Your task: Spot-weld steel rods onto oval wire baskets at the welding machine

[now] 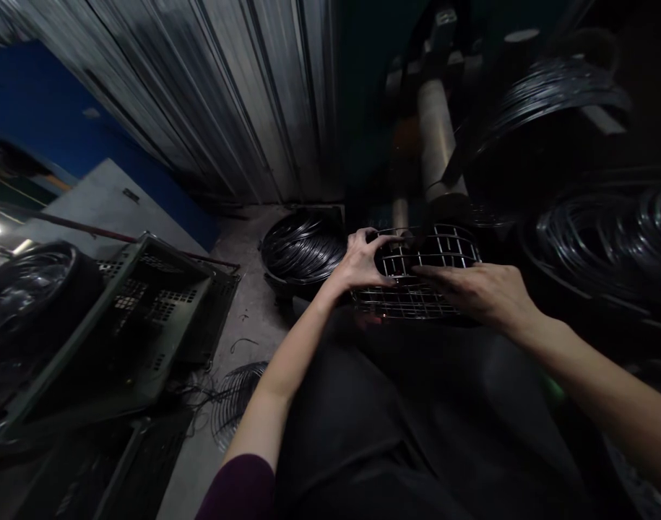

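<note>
A wire basket (pixel 450 249) made of thin metal rods in a square grid is in front of me, above my lap. My left hand (pixel 363 260) grips its left end, with thumb and fingers spread across the grid. My right hand (pixel 479 289) holds the near right side, its fingers stretched left along the wires. Some of the right fingertips are lost in shadow. Just behind the basket, a machine's pale metal cylinder (pixel 437 133) points down toward it. A thinner rod (pixel 400 214) ends close to the basket's back wires.
A tub of coiled black wire (pixel 303 245) stands left of the basket. Further left is a green plastic crate (pixel 170 339), with a loose wire coil (pixel 227 404) on the floor. Large wire coils (pixel 606 238) fill the right side. Corrugated metal sheeting (pixel 243 94) rises behind.
</note>
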Motion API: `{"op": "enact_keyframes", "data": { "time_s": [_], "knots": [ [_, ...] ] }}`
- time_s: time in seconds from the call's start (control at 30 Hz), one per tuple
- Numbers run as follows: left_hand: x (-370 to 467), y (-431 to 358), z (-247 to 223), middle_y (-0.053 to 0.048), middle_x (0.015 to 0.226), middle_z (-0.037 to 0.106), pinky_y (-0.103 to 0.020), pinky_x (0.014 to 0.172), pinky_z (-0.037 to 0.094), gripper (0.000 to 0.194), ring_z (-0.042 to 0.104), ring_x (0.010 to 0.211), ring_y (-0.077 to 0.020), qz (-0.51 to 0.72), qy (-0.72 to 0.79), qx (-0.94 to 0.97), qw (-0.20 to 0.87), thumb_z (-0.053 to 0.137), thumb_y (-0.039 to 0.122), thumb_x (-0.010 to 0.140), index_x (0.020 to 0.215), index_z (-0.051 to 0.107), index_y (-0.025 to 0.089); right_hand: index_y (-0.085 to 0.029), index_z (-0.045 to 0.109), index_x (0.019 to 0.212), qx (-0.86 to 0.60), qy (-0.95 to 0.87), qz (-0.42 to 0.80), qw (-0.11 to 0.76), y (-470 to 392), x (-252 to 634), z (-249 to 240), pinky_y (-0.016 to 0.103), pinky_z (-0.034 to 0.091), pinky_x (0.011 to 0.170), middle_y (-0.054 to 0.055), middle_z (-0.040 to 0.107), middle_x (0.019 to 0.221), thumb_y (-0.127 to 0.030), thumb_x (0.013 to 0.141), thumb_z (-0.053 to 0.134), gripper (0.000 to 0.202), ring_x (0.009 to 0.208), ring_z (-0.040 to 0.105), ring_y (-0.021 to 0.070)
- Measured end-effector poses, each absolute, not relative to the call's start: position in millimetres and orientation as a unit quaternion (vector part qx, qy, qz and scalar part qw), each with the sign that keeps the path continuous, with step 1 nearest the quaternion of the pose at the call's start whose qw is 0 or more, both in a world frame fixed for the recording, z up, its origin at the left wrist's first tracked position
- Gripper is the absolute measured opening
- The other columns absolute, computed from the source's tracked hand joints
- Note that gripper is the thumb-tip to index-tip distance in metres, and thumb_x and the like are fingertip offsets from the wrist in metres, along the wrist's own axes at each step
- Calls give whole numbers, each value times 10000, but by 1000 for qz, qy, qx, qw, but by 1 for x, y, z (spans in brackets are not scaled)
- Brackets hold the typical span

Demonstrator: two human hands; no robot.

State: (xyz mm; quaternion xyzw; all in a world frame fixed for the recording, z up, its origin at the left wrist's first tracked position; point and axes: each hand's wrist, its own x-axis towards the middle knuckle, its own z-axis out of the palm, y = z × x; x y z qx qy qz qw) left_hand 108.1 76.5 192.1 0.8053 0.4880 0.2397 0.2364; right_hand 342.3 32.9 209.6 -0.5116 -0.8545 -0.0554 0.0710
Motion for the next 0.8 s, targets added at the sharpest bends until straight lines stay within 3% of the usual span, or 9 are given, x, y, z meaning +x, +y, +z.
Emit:
{"op": "enact_keyframes", "data": {
  "time_s": [0.13,0.27,0.37,0.53,0.67,0.8],
  "knots": [
    [109,92,192,-159,1342,397,-518,1129,357,861,364,1342,-361,239,487,808,229,879,308,541,1338,568,210,-363,715,1182,-546,-832,-33,95,43,336,210,265,235,508,20,750,879,-358,920,513,331,601,577,150],
    [108,94,187,-141,1321,417,-521,1128,351,876,405,1303,-345,250,485,808,223,903,369,517,1319,580,221,-357,721,1162,-581,-801,-17,141,35,334,206,251,290,540,3,726,1091,-391,961,469,324,682,588,131],
    [107,96,187,-132,1337,418,-538,1110,363,848,415,1297,-349,251,483,810,220,897,344,523,1305,583,247,-292,738,1100,-605,-780,-12,160,31,336,203,232,315,545,33,673,1193,-420,964,466,330,779,600,129],
    [106,117,190,-125,1350,435,-515,1120,357,830,420,1307,-337,244,491,804,228,861,310,545,1324,581,245,-208,722,993,-638,-740,23,213,50,334,204,245,308,534,80,639,1067,-484,920,520,350,742,548,140],
    [104,135,190,-132,1369,455,-499,1137,339,819,411,1332,-335,253,492,798,240,871,353,544,1305,599,222,-203,711,987,-634,-738,37,227,66,326,210,254,339,557,95,625,1062,-444,900,553,301,756,543,154],
    [92,132,180,-166,1479,399,-513,1197,242,1063,313,1426,-339,298,457,803,241,876,506,532,1449,430,203,-164,699,1024,-641,-723,43,253,48,338,218,302,449,739,151,593,1060,-429,931,449,376,879,572,201]
  ]
}}
